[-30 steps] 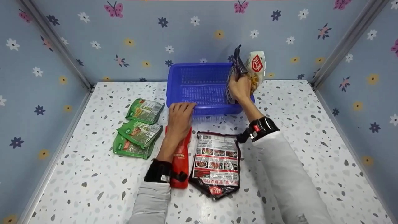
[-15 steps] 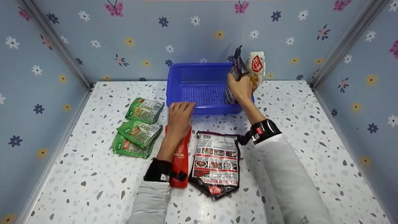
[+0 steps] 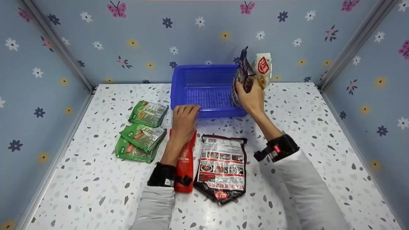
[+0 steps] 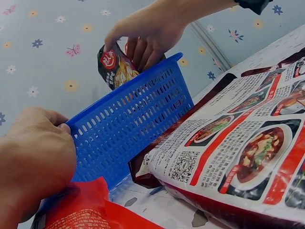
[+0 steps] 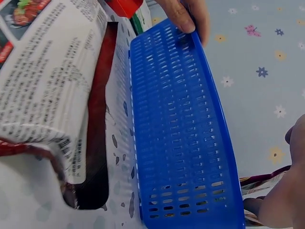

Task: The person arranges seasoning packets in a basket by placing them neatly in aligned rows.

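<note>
My left hand (image 3: 184, 123) grips the near rim of a blue plastic basket (image 3: 207, 112), fingers over the edge; in the right wrist view its thumb (image 5: 183, 20) lies outside the wall. At the basket's right end, my right hand (image 3: 252, 97) is around a dark seasoning packet (image 3: 243, 68), thumb on the left and fingers on the right. The fingers look loosened, with the packet showing between them and the thumb. That packet stands upright and leans. Right beside it stands a white packet (image 3: 263, 65) with a red label. The basket hides the lower parts of both.
A red packet (image 3: 185, 169) lies under my left forearm. To its right is a large black-edged bag (image 3: 222, 166) with dish photos. Several green packets (image 3: 148, 114) lie to the left of the basket. A patterned wall (image 3: 207, 35) stands behind the basket.
My right hand has loosened around the dark packet and drawn slightly back and right, the wrist moving toward me. The packet keeps nearly the same place. My left hand stays on the rim.
</note>
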`<state>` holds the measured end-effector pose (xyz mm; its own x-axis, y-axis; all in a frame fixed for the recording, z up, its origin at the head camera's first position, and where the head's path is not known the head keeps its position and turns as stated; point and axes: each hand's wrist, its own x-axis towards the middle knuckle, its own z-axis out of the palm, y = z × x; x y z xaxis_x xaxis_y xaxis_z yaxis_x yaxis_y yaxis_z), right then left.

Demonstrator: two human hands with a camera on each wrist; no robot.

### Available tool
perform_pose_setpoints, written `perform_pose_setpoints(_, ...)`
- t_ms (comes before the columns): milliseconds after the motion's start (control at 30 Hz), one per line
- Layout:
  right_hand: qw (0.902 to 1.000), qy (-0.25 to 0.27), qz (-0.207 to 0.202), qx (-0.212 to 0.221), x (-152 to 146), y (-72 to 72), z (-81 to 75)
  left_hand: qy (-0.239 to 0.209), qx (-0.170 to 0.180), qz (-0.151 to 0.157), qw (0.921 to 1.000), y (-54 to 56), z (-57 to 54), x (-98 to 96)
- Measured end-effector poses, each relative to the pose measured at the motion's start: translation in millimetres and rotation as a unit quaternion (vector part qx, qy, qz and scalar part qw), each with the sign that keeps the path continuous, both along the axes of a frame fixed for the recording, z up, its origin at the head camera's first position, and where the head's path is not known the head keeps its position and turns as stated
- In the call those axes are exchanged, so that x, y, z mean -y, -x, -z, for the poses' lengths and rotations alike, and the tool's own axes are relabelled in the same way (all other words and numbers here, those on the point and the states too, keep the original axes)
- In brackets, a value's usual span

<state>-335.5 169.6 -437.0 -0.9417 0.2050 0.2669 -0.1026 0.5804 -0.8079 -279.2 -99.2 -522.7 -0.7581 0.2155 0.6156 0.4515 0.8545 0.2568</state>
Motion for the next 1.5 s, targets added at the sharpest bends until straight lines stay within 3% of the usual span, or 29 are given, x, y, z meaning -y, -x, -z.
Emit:
perform_pose_setpoints(267, 0.9964, 0.063, -0.040, -0.040, -15, -30.6, 5.5, 0.004, -0.008, -0.003, 1.0000, 0.2, 0.9, 0.4)
perform_pose_setpoints(600, 0.9912, 0.076, -0.075, -0.078, -24, -71.9, 11.1, 0.002, -0.010, 0.001, 1.0000, -0.6, 2.0, 0.3)
perform_pose_setpoints(767, 0.9839, 0.058, -0.145, -0.088, -25, -90.7, 11.0, 0.005, -0.007, 0.001, 1.0000, -0.4, 2.7, 0.7)
perform_pose_setpoints(867, 0.9716, 0.013, -0.225, -0.073, -24, -99.8, 10.4, 0.002, 0.002, 0.001, 1.0000, -0.7, 1.3, 1.0)
perform_pose_setpoints(1033, 0.9380, -0.083, -0.336, -0.022, -19, -105.4, 14.7, -0.001, 0.018, 0.002, 0.9998, -0.5, -0.3, 1.0)
perform_pose_setpoints(1267, 0.9077, -0.167, -0.383, 0.038, -9, -97.1, 33.3, 0.003, 0.016, 0.003, 0.9999, 0.2, 1.9, -0.3)
perform_pose_setpoints(1500, 0.8820, -0.225, -0.400, 0.107, -1, -94.7, 49.9, 0.000, 0.002, 0.001, 1.0000, 0.3, 0.5, -0.3)
